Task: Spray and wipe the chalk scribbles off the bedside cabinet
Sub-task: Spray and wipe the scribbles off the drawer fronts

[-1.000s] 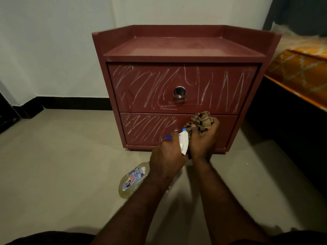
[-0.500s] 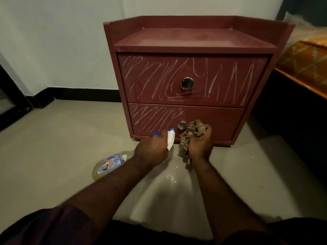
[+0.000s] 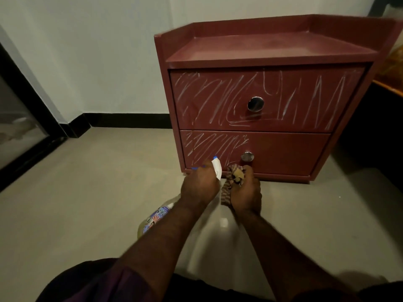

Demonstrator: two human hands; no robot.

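A dark red bedside cabinet (image 3: 274, 46) with two drawers stands on the floor against the wall. White chalk scribbles (image 3: 209, 99) cover the upper drawer front and the left half of the lower drawer (image 3: 283, 153). My left hand (image 3: 199, 186) grips a spray bottle (image 3: 156, 216) by its white and blue trigger head, low in front of the lower drawer. My right hand (image 3: 245, 191) holds a bunched brown patterned cloth (image 3: 233, 179) just below the lower drawer's round metal knob (image 3: 247, 157).
A bed with an orange cover (image 3: 395, 62) is at the right edge, dark space below it. A black skirting (image 3: 126, 120) runs along the white wall. A dark glass panel (image 3: 19, 118) stands at the left. Pale floor tiles (image 3: 98, 192) spread to the left.
Both hands dropped from the lower drawer front to floor level in front of it. The view swung left, so the cabinet now sits to the right.
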